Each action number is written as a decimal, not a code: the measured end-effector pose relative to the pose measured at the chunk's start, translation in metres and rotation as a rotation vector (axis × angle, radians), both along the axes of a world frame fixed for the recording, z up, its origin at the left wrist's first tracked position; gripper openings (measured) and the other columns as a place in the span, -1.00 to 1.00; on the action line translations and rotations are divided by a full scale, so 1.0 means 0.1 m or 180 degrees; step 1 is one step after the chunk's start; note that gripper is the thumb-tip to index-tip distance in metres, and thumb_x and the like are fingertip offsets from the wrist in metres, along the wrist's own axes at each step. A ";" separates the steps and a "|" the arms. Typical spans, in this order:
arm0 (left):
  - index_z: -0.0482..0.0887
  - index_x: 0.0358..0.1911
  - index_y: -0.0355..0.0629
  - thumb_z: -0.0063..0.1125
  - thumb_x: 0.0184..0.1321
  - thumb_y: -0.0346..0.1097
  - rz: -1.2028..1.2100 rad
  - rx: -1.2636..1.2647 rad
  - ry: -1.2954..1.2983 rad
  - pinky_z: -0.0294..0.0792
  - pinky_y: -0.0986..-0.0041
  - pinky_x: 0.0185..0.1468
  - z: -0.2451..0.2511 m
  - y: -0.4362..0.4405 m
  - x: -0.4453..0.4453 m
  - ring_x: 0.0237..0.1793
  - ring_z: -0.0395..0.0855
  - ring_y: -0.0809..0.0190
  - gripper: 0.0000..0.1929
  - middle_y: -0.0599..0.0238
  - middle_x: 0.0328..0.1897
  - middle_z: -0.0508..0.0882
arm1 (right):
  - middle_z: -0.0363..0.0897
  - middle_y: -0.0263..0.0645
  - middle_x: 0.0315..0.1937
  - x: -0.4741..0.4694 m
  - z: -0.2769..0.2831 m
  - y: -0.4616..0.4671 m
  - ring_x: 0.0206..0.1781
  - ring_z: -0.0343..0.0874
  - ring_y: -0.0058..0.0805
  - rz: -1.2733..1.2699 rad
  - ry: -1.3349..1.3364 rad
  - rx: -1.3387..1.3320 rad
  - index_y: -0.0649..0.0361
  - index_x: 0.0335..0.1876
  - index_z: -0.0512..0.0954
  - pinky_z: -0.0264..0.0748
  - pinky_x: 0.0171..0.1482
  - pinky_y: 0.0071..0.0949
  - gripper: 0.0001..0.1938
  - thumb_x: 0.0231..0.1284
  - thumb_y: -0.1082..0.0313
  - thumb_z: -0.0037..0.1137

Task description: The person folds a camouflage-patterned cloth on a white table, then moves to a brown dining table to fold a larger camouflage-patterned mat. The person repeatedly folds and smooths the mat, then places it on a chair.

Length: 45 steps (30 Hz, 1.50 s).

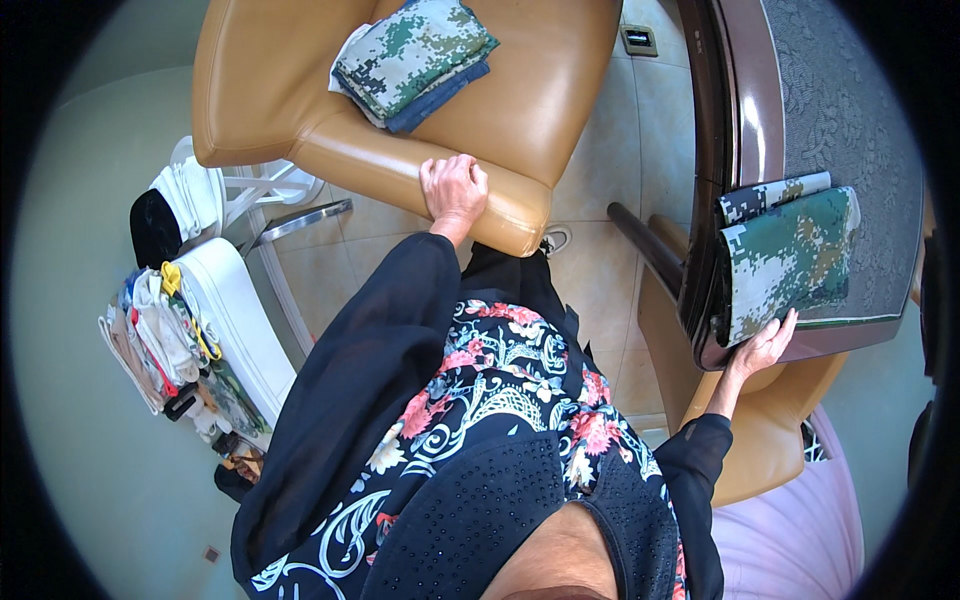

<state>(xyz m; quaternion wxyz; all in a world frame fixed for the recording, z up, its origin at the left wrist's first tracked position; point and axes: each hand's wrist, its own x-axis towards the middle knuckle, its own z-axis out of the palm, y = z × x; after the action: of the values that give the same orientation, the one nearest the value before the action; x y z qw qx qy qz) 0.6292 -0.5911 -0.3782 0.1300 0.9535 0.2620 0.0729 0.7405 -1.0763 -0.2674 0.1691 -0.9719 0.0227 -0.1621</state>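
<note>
My left hand (456, 189) is on the padded armrest (375, 166) of a tan leather armchair, its fingers curled over the top. On the seat beyond lies a folded pile of clothes (420, 56), green-white camouflage on top with blue denim beneath. To the right, my right hand (766, 343) lies at the near edge of a folded camouflage garment (795, 259), fingers stretched out along its lower corner. That garment rests on the table (847, 112), overhanging its brown edge. A second, darker camouflage piece (772, 196) shows behind it.
At left, a white chair back (232, 322) has several garments (161, 330) hanging behind it. White cloth (191, 199) and a black item (155, 227) lie close by. Another tan chair (765, 442) stands under the table's near corner, beside pink fabric (787, 525). A floor socket (639, 40) sits in the tiles.
</note>
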 end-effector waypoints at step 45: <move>0.60 -0.43 -0.11 0.05 0.07 -0.29 -0.0070 -0.0084 -0.0005 0.18 0.21 0.14 0.04 -0.02 -0.03 -0.23 0.56 0.10 -0.90 0.21 -0.40 0.65 | 0.26 -0.17 0.35 -0.08 -0.13 -0.07 0.39 0.20 -0.23 -0.0160 0.0078 -0.0281 0.13 0.32 0.31 -0.02 0.41 -0.14 -0.56 0.35 0.27 -0.26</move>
<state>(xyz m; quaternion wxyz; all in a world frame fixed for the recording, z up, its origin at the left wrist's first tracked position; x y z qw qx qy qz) 0.6265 -0.5934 -0.3740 0.1435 0.9544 0.2525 0.0688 0.7324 -1.0834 -0.2804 0.1216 -0.9795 0.0420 -0.1552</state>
